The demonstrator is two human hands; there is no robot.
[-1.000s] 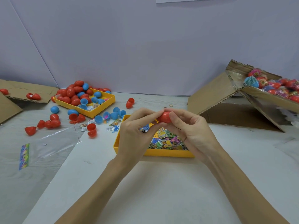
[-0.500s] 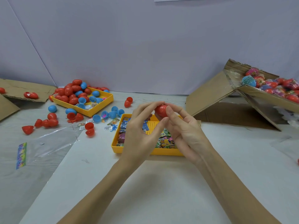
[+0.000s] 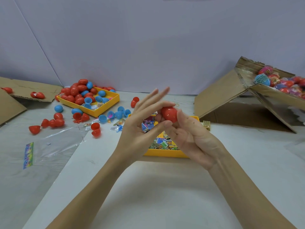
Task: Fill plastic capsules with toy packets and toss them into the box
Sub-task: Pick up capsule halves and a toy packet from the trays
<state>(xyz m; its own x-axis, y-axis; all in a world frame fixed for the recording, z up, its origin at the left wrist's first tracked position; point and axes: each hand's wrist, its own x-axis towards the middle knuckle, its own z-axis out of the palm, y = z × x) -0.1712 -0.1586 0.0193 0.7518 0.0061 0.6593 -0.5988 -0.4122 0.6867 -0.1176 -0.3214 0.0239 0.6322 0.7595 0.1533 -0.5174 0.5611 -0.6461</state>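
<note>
At frame centre your right hand [image 3: 189, 138] cradles the red capsule [image 3: 169, 114] in curled fingers, thumb against its right side. Your left hand [image 3: 142, 128] pinches the capsule's left end between index finger and thumb, its other fingers straight. The cardboard box [image 3: 231, 98] at upper right holds filled capsules. The yellow tray [image 3: 99, 111] at upper left holds red and blue shells. The nearer yellow tray [image 3: 165, 153] beneath your hands holds toy packets [image 3: 162, 143].

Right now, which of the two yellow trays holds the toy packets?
The near yellow tray, partly hidden under both hands, holds the packets. The far-left yellow tray holds mostly red and blue capsule halves.
</note>
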